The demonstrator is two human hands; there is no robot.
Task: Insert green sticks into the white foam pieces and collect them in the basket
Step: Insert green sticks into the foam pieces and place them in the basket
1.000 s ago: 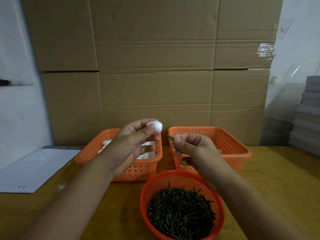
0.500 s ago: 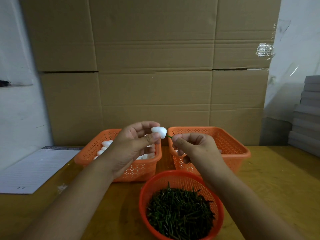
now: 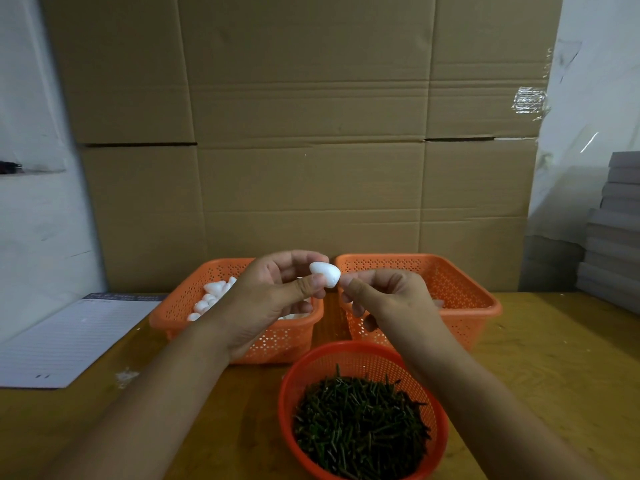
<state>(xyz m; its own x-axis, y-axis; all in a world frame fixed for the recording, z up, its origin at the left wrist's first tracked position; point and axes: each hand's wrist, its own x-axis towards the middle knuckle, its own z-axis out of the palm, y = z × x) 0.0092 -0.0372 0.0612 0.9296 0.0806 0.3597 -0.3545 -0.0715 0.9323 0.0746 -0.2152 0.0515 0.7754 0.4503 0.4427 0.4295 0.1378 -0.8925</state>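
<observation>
My left hand [image 3: 273, 296] pinches a small white foam piece [image 3: 325, 273] between thumb and fingers, held above the gap between two orange baskets. My right hand [image 3: 388, 299] has its thumb and fingertips pressed right against the foam piece; the green stick in its pinch is hidden. The left orange basket [image 3: 180, 306] holds several white foam pieces [image 3: 214, 296]. The right orange basket [image 3: 460, 292] stands beside it, its contents mostly hidden by my right hand. A round orange basket [image 3: 346, 355] full of green sticks [image 3: 360, 424] sits nearest to me.
A wooden table [image 3: 554, 368] carries everything. A lined paper pad [image 3: 69, 337] lies at the left. Large cardboard boxes [image 3: 304, 133] form a wall behind the baskets. Stacked grey sheets [image 3: 616, 223] stand at the far right.
My hands have come together: the right hand brought the green stick tip to the foam piece, and the stick is no longer visible. The foam piece moved slightly down and right.
</observation>
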